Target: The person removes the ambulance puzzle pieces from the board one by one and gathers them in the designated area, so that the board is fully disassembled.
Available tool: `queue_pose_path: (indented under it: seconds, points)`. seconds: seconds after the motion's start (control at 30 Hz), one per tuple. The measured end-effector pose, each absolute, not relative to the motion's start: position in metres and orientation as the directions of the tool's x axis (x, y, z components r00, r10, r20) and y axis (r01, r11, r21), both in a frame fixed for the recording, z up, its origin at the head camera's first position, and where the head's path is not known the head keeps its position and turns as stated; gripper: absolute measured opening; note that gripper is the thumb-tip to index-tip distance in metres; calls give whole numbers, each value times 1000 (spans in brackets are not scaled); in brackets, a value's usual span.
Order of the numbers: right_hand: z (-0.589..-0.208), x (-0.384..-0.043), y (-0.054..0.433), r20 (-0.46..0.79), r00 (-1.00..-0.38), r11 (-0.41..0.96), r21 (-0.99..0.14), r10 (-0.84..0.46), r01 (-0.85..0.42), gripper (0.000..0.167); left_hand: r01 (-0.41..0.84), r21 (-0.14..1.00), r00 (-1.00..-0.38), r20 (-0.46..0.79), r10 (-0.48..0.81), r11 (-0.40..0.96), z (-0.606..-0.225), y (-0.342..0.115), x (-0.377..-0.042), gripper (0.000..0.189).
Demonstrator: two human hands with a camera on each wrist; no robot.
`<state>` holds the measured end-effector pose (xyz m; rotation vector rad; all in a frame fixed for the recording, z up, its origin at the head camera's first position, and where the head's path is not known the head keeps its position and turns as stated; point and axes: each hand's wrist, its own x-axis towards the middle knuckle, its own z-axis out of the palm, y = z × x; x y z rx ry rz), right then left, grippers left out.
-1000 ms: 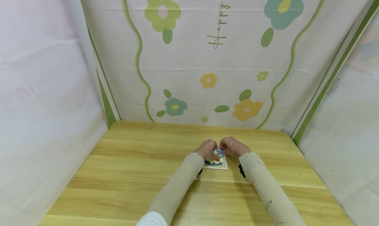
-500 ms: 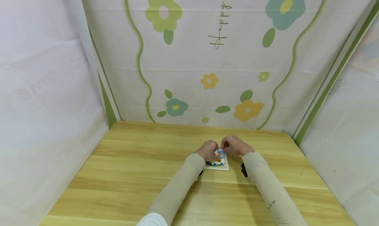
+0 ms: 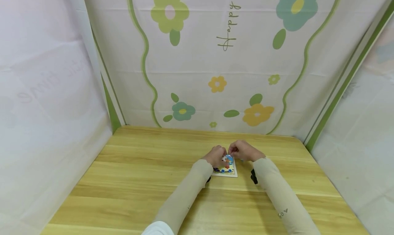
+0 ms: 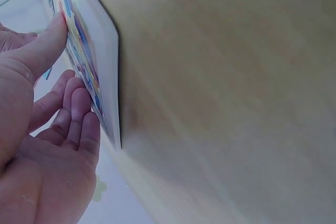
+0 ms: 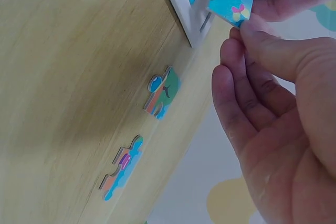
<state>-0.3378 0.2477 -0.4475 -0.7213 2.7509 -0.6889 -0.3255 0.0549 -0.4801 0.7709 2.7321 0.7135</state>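
A small jigsaw puzzle board (image 3: 227, 175) with a white border and a vehicle picture lies on the table. My left hand (image 3: 216, 156) holds it from the left: in the left wrist view the thumb (image 4: 44, 48) rests on the picture and the fingers lie along the edge. Over the board's far right corner, my right hand (image 3: 243, 151) pinches a blue puzzle piece (image 5: 235, 8) with a pink and yellow mark between thumb and index finger. That piece is tilted above the white border and overlaps an orange part; whether it touches the left fingertips, I cannot tell.
Two loose puzzle pieces lie on the wooden table right of the board, a green and orange one (image 5: 167, 90) and a blue and orange one (image 5: 122, 169). Flower-printed cloth (image 3: 197, 57) hangs behind the table's far edge, with pale cloth at both sides.
My right hand first drew slightly right and up with the blue piece, then came back a little left over the board's corner. The left hand has stayed on the board.
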Motion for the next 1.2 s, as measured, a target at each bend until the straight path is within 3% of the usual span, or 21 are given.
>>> queue_pose_path:
  seconds: [0.43, 0.73, 1.2]
  points:
    - [-442, -333, 267, -114, -886, 784, -526, -450, -330, 16, 425, 506, -841, -86, 535, 750, -480, 57, -326, 46]
    - [-432, -325, 314, -57, -902, 790, -509, -427, -342, 13, 417, 503, -845, -93, 527, 757, -481, 59, -325, 47]
    - [-433, -312, 391, -81, -959, 860, -469, -270, -203, 15, 413, 487, -849, -100, 519, 769, -477, 58, -323, 48]
